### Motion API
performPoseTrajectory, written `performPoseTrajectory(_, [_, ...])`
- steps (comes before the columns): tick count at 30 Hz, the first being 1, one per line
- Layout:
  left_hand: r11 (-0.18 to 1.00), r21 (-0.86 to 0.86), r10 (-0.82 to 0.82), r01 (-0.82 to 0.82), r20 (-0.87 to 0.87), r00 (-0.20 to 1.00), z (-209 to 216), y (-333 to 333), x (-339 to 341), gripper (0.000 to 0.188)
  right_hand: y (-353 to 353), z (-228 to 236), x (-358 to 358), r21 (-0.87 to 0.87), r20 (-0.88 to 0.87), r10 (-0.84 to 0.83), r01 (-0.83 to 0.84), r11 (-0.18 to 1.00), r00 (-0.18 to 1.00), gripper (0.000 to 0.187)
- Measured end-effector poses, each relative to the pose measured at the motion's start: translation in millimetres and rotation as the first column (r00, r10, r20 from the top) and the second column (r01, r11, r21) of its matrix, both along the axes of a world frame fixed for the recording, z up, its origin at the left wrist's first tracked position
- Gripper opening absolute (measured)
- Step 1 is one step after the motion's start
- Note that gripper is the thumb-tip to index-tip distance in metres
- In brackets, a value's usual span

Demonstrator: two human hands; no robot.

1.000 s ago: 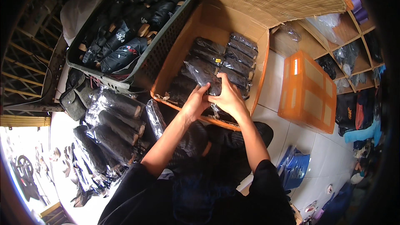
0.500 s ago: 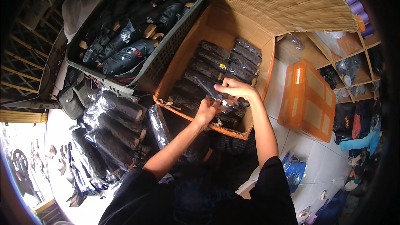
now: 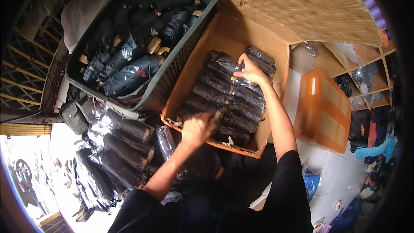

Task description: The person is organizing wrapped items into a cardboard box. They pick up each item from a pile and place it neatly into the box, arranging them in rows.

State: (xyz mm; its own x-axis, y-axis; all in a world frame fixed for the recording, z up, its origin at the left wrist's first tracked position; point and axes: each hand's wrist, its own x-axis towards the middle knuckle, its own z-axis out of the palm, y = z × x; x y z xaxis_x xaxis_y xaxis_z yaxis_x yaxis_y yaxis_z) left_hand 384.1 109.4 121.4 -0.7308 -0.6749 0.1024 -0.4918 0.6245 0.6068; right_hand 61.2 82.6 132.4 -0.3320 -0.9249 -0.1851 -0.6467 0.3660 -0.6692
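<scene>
Folded black umbrellas in clear plastic sleeves lie in two side-by-side columns inside an open cardboard box (image 3: 171, 123). My right hand (image 3: 253, 71) reaches to the far part of the box. Its thumb and forefinger are around the end of a sleeved umbrella (image 3: 225, 62) in the far left column. Over the near left of the box is my left hand (image 3: 196, 130), its fingers curled downward and blurred. It is close to the left column's near umbrellas (image 3: 209, 91); whether it holds anything does not show.
A dark green plastic basket (image 3: 185, 47) of unsleeved black umbrellas with wooden handles stands left of the box. More sleeved umbrellas (image 3: 116, 155) are piled at the near left. A taped orange-brown carton (image 3: 321, 108) and wooden cubby shelves (image 3: 366, 73) are on the right.
My hands were together on one sleeved umbrella over the box's middle. The right has moved to the far umbrellas, the left back toward the near left edge. The view has shifted slightly.
</scene>
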Motion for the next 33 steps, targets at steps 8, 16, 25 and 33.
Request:
performPoseTrajectory(8, [1.0, 0.0, -0.004, 0.004, 0.038, 0.999, 13, 0, -7, 0.025, -95, -67, -50, -0.254, -0.273, -0.042, -0.03, 0.967, 0.961, 0.05])
performPoseTrajectory(16, [0.999, -0.032, 0.009, -0.01, -0.031, 0.999, 10, -4, -15, 0.022, -118, -134, -76, 0.055, -0.399, -0.004, 0.028, 0.998, 0.917, 0.046])
performPoseTrajectory(25, [0.997, -0.073, 0.022, -0.025, -0.037, 0.999, 5, -3, -13, 0.023, -101, -109, -52, 0.141, -0.653, 0.053, 0.053, 0.989, 0.755, 0.067])
performPoseTrajectory(33, [0.999, -0.017, 0.042, -0.045, -0.111, 0.993, 7, 2, -11, 0.023, -34, -61, 29, -0.023, -0.592, 0.005, -0.023, 0.999, 0.806, 0.051])
